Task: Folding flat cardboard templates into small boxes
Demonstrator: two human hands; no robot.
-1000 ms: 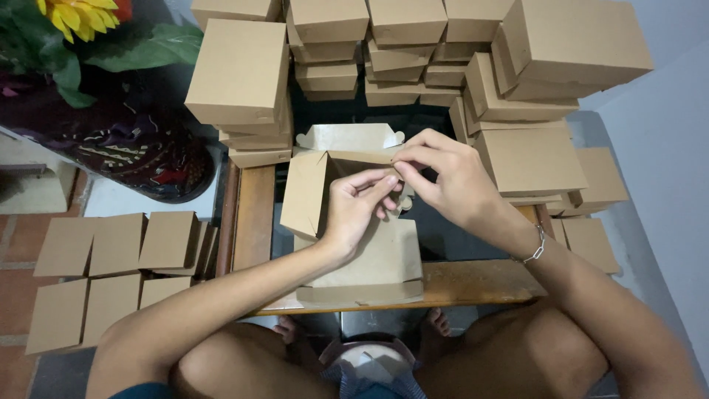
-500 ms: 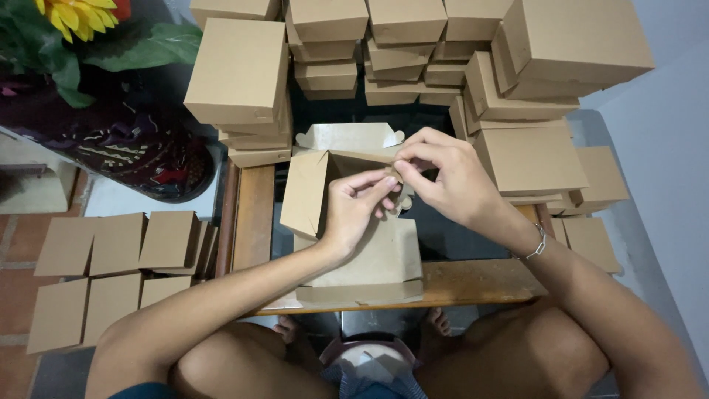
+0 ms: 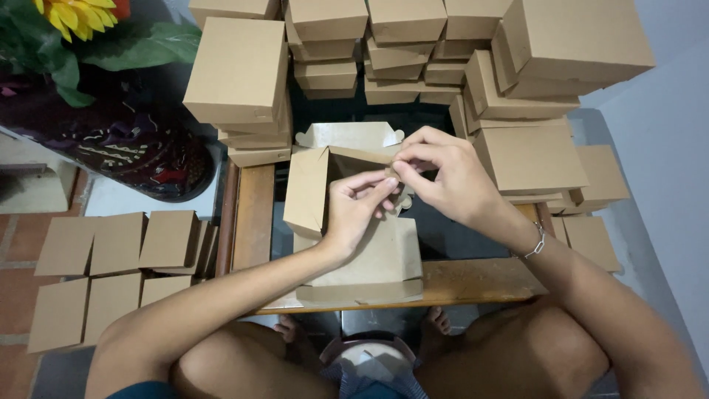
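A brown cardboard box blank [image 3: 369, 255] lies half folded on a small wooden table [image 3: 473, 281]. Its left side flap [image 3: 306, 188] stands up and its scalloped far flap [image 3: 347, 135] lies open behind. My left hand [image 3: 358, 210] and my right hand [image 3: 443, 177] meet above the box's middle. Both pinch a small tab at the box's right corner between fingertips. A thin chain bracelet [image 3: 533, 244] is on my right wrist.
Stacks of finished brown boxes [image 3: 240, 74] crowd the far side and the right [image 3: 528, 155]. Flat folded boxes [image 3: 111, 247] lie on the floor at left. A dark patterned vase [image 3: 125, 148] with a sunflower [image 3: 70, 15] stands at upper left. My knees sit under the table.
My fingers have shifted slightly on the tab; the hands stay together over the box. The box has not moved.
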